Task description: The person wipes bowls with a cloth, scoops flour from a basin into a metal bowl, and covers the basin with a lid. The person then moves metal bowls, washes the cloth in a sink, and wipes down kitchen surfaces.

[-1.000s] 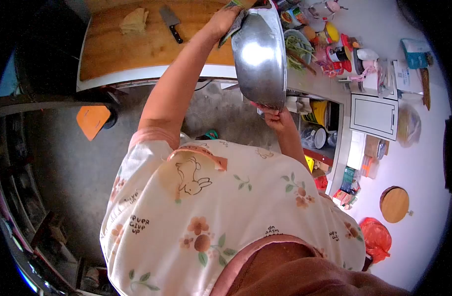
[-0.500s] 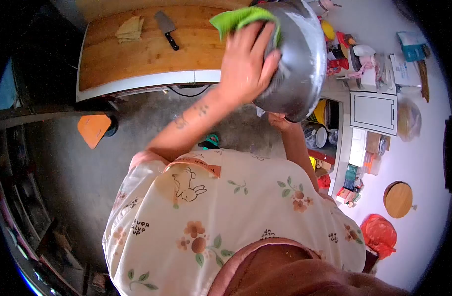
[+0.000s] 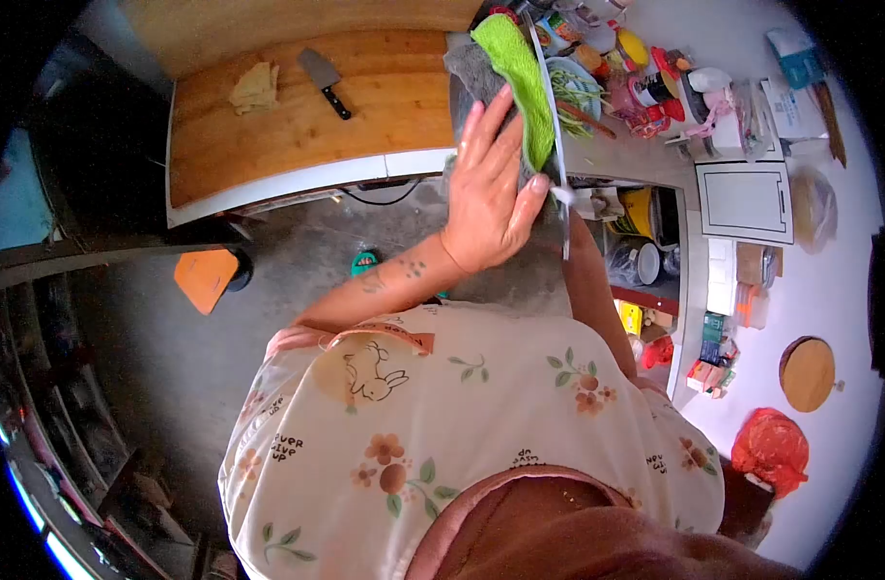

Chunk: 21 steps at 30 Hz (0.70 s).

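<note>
A steel pot (image 3: 555,116) is held up at the front edge of the counter, its rim turned nearly edge-on to me. My left hand (image 3: 489,188) lies with its fingers stretched along a green and grey cloth (image 3: 516,72), pressing it to the pot's outer side. The cloth's top end folds over, showing bright green against grey. My right forearm (image 3: 597,300) reaches up behind the pot. The right hand itself is mostly hidden by the pot, which it supports from the far side.
A cleaver (image 3: 324,81) and a stack of pale flat sheets (image 3: 256,89) lie on the wooden board (image 3: 211,145) to the left. Green vegetables (image 3: 576,89) and several packages crowd the right counter. An orange stool (image 3: 206,280) stands on the floor.
The pot has turned from showing its curved side to nearly edge-on. My left hand and the cloth have shifted slightly, and the right hand has gone behind the pot.
</note>
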Available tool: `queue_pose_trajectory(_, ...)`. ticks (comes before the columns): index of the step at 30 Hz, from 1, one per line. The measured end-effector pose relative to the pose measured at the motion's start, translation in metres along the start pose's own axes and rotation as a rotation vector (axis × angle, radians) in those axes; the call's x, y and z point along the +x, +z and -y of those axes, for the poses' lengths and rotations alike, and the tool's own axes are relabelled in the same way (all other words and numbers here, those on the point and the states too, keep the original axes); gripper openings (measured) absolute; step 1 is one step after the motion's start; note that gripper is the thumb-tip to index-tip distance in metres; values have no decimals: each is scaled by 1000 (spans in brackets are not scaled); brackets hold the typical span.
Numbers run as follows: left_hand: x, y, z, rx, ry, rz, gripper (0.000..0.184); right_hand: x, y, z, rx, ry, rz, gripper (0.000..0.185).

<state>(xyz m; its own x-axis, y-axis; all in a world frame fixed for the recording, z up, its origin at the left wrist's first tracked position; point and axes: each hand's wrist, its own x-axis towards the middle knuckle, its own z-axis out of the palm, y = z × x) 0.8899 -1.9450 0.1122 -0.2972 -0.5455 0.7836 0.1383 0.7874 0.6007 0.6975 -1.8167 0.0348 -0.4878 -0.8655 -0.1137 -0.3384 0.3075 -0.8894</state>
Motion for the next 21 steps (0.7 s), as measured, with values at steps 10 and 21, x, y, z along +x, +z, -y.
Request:
queue_pose_trajectory(10,14,6,27,135,-252,-135,48,21,-10,-40,294,290,-191,36)
queue_pose_trajectory(21,26,-23,209,14,-805,509,55,-4,1,-40,522,396,-377,38)
